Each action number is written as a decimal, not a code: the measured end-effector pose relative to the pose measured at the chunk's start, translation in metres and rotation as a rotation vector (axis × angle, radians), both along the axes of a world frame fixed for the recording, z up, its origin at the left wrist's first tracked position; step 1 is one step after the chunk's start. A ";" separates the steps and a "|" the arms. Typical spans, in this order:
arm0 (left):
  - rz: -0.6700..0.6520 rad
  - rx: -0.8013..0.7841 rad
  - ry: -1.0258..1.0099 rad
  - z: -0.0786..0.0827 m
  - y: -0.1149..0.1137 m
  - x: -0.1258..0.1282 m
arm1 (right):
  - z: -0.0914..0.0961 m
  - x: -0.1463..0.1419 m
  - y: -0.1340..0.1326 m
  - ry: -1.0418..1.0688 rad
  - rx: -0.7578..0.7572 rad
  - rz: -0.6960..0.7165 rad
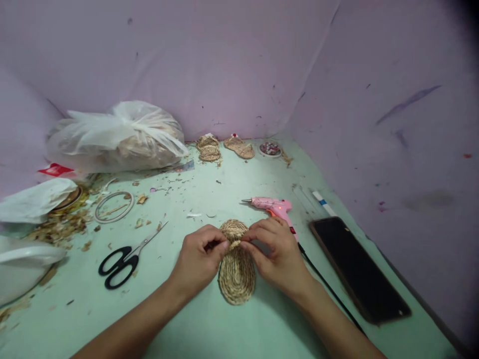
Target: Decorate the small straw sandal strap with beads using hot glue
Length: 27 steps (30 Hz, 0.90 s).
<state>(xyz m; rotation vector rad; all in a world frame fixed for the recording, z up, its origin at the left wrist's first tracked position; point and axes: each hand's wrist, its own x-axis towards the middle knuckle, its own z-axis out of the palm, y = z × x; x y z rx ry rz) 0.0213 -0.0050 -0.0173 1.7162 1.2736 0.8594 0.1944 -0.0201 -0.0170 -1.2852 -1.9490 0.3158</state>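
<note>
On the green tabletop (pixel 209 329), a twisted straw strand (pixel 235 244) is pinched by the left hand (pixel 198 257) and right hand (pixel 277 249), seemingly for steadiness, over the coiled sole (pixel 237 281) at six o'clock, a glue gun (pixel 268 203) laid handily at one.
</note>
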 end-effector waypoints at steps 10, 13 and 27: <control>-0.022 0.213 0.149 -0.002 -0.004 -0.002 | 0.006 0.004 -0.002 0.014 -0.021 -0.021; -0.002 0.255 0.187 -0.004 -0.002 -0.002 | 0.002 0.003 -0.001 0.035 -0.061 -0.049; -0.012 0.210 0.190 -0.009 0.001 -0.001 | -0.009 0.002 0.004 0.091 -0.142 -0.024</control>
